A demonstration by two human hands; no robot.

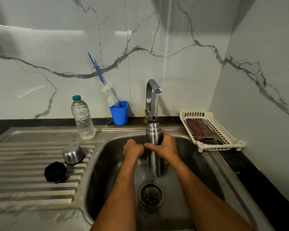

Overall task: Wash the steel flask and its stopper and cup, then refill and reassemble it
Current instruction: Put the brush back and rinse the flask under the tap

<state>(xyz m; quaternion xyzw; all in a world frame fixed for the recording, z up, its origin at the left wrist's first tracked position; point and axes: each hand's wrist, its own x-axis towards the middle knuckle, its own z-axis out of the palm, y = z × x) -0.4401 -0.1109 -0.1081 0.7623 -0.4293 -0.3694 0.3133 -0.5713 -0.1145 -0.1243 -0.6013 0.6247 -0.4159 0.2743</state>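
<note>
Filling under the tap, the tall brushed-steel flask [154, 147] grows heavy and wet-slick; right hand [165, 147] wraps its midbody, left hand [133, 148] curled alongside, apparently empty.

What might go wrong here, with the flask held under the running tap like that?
The steel flask looks wet, and only the right hand plainly grips it; it might slip and knock against the sink. The stream from the tap enters a narrow mouth, so a small shift could send water splashing toward the checked cloth in the tray. The stopper and cup sit loose on the ribbed drainboard and might roll.
</note>
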